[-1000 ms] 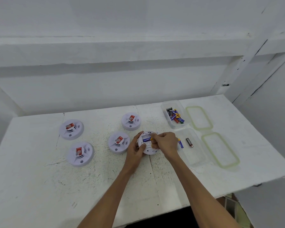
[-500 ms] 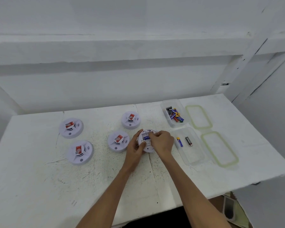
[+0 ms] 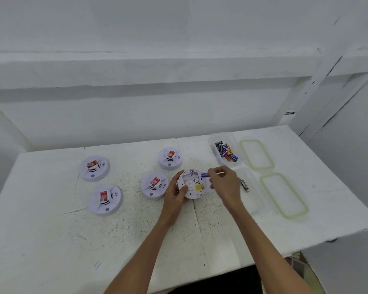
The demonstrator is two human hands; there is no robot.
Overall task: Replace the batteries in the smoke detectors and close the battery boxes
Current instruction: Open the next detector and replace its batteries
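1. We see a white painted bench (image 3: 51, 240), its top scuffed and speckled with dark flecks, with a thin seam running toward the near edge
2. Behind it we find a white wall (image 3: 136, 115) with a broad ledge (image 3: 136, 68) jutting across it
3. At the right we note white beams (image 3: 319, 96), one slanted, and a black mark (image 3: 289, 113) above the bench's far corner
4. Below the bench's near right edge we glimpse brownish clutter (image 3: 300, 266), too blurred to identify

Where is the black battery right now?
Head view, right of centre: the black battery lies in the nearer clear container, between the right hand and the nearer green-rimmed lid.
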